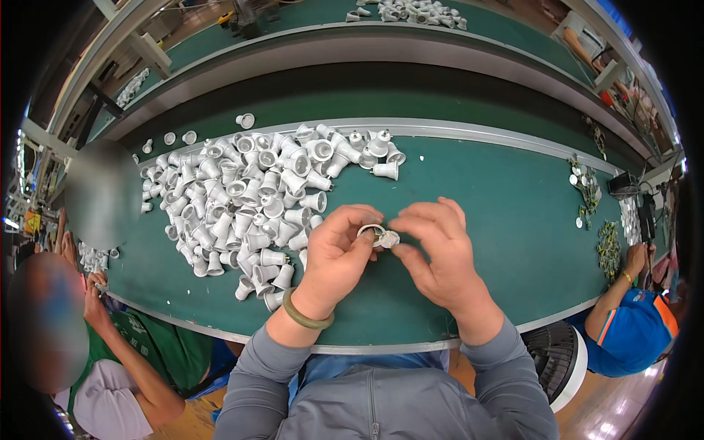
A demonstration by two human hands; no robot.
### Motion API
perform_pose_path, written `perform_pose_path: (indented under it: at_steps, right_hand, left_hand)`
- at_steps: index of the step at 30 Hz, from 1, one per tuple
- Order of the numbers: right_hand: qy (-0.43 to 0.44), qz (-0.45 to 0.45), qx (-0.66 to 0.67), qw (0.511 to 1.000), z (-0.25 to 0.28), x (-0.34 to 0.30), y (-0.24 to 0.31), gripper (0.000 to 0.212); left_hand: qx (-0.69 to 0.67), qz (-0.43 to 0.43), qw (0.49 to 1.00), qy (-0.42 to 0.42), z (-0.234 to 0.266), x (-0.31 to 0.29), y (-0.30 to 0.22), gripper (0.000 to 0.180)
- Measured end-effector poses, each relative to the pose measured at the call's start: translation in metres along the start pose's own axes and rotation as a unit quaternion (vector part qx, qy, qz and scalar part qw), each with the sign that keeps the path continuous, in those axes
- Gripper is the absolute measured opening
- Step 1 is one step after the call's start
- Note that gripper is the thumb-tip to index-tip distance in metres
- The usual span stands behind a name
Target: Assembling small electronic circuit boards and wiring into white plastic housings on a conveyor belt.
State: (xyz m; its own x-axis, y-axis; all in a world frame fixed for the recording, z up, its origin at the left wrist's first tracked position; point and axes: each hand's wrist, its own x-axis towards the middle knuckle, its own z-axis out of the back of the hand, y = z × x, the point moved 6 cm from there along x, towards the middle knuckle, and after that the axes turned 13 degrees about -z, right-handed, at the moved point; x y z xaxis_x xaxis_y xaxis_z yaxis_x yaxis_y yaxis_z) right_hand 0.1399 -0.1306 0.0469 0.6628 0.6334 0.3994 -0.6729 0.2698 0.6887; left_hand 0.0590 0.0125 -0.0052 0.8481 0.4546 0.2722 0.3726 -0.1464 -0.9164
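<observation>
My left hand (pixel 339 246) is closed around a white cup-shaped bulb housing (pixel 371 230), its round opening turned up between thumb and fingers. At the rim of that housing sits a small whitish round LED board (pixel 390 239) with yellowish spots. My right hand (pixel 440 249) has its thumb and forefinger curled about the board's edge, the other fingers arched above. Part of the board and the lower part of the housing are hidden by my fingers. To the left of my hands lies a big heap of similar white bulb housings (pixel 242 189), some with metal pins showing.
The green worktable (pixel 506 220) has a raised metal rail (pixel 469 132) along its back. Wired boards (pixel 609 249) lie in bunches at the far right. People sit on both sides, one in a blue shirt (pixel 638 330), one in green (pixel 161 345). More housings (pixel 418 13) lie beyond the rail.
</observation>
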Motion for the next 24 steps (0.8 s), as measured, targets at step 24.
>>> perform_pose_path:
  at_steps: [24]
  right_hand:
    - [0.030,-0.129,0.064,0.989,-0.008,-0.001,-0.024,0.015]
  left_hand:
    - [0.210,-0.171,0.963,0.004,-0.014,0.000,-0.005,0.036]
